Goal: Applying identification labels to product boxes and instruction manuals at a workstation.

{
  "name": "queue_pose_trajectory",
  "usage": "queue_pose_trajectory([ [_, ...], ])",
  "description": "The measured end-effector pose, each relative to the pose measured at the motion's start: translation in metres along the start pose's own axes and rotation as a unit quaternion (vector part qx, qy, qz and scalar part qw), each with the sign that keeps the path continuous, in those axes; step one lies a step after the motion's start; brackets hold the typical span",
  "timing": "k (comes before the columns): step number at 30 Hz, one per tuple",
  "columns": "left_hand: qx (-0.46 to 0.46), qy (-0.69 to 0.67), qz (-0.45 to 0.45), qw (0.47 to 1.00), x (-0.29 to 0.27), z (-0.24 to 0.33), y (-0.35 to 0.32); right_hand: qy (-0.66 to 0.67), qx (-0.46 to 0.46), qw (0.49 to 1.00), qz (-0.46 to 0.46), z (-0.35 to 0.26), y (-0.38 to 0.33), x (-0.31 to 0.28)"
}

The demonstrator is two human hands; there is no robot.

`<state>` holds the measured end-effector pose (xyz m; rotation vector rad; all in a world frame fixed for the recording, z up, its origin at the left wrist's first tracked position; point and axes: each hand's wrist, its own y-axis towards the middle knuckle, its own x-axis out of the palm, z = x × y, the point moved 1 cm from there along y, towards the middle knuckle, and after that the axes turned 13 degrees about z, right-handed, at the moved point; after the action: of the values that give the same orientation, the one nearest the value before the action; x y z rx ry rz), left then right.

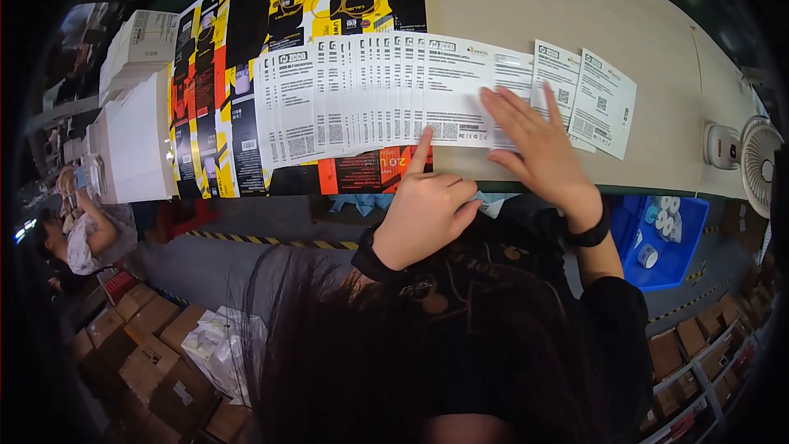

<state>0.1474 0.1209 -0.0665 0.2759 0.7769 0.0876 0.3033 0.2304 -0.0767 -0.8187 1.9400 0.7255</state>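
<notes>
Right hand, fingers spread, and left hand, index extended, grip unclear, are resting over fanned white sheets, centre frame, likely light, flexible and slippery, best held by their edges.

Beige table. Left part: flat yellow, black and red printed sheets. Overlapping row of white cards spanning sheets and bare table; two more cards farther right. Fan at right end.
</notes>
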Motion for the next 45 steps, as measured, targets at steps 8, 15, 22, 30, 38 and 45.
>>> queue_pose_trajectory([
  [8,-0.065,-0.137,0.143,0.978,-0.006,0.004,0.006,0.495,0.146,0.857,0.006,-0.012,-0.026,-0.022],
  [15,-0.012,-0.028,0.195,0.980,-0.017,0.017,0.025,0.404,0.236,0.878,0.101,-0.021,-0.031,-0.013],
  [22,-0.127,-0.196,0.143,0.962,-0.001,0.022,0.026,0.360,0.202,0.897,0.155,-0.030,-0.023,-0.021],
  [30,-0.118,-0.174,0.129,0.969,0.007,0.021,0.025,0.392,0.161,0.894,0.146,-0.013,-0.012,-0.041],
  [38,-0.140,-0.193,0.100,0.966,0.006,0.009,0.027,0.550,0.220,0.737,0.326,-0.013,-0.005,-0.035],
  [45,-0.118,-0.185,0.176,0.960,0.004,0.008,0.034,0.506,0.259,0.815,0.112,-0.024,-0.016,-0.025],
])
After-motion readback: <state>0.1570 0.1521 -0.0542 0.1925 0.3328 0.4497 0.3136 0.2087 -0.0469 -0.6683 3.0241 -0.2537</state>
